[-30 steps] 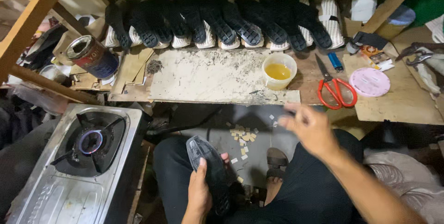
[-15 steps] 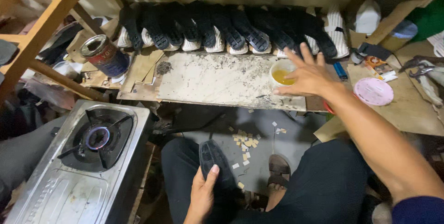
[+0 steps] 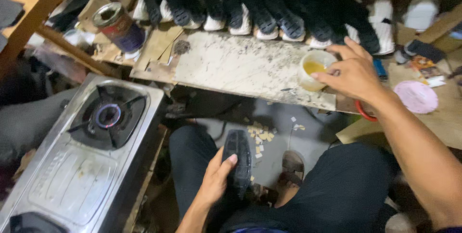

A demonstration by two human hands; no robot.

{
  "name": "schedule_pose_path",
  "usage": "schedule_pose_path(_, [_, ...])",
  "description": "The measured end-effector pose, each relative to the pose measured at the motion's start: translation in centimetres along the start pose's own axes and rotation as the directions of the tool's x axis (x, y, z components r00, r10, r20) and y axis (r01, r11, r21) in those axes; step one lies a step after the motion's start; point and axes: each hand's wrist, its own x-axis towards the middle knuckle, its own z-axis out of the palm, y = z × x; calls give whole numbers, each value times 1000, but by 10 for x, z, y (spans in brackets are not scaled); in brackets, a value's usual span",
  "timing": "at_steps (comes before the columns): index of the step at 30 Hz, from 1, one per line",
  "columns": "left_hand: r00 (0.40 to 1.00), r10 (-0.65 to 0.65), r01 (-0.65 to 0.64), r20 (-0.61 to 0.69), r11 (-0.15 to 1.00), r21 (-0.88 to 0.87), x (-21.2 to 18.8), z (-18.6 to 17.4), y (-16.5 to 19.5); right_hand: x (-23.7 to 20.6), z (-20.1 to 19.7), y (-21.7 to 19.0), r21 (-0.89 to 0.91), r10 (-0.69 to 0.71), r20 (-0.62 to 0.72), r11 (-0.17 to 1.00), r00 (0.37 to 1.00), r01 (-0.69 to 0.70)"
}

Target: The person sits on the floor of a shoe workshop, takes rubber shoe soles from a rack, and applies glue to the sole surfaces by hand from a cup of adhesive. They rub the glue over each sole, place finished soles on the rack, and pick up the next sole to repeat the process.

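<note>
Nearest, at about six o'clock, the left hand [image 3: 217,180] wraps its fingers around the edge of a dark rubber shoe sole [image 3: 239,161] resting on the lap of black trousers [image 3: 337,194]; the sole looks light and flexible, with a textured face that should grip well, and is best held by its rim as now. Past the knees, a grey floor [image 3: 279,141] carries scattered small pale scraps [image 3: 260,134] and a sandalled foot [image 3: 292,163]. At nine o'clock stands a steel gas stove [image 3: 82,165] with a low blue flame at its burner [image 3: 109,116], close enough to the left elbow to crowd movement that way. Farther, at two o'clock, the right hand [image 3: 353,72] has its fingers spread and curled loosely over the rim of a small white plastic cup of yellow liquid [image 3: 313,69], which sits near the front edge of a stained pale work board [image 3: 240,64]; the cup seems light and easily tipped or spilled. Open board lies to its left. At eleven o'clock a dark tin can [image 3: 118,26] stands, and at twelve a row of black-and-white shoes [image 3: 250,7] lines the back.
</note>
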Motion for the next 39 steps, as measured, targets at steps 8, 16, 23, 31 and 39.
schedule_pose_path(8, [989,-92,102,113,990,-93,7,14,6,-105,18,-120,655,-390,-54,681,919,327])
schedule_pose_path(16, [987,-73,98,143,979,-178,-2,26,-2,-141,54,-157,638,-302,-200,682,932,358])
schedule_pose_path(23, [997,-40,57,66,958,-282,1,28,-15,-161,63,-162,561,-276,-316,718,908,413])
schedule_pose_path(31, [910,280,-134,-304,895,424,-19,-30,-81,-242,101,-197,555,-235,-382,715,894,425])
schedule_pose_path(39, [913,-87,126,-398,989,73,-4,-27,-144,-286,177,-261,722,9,-272,663,962,198])
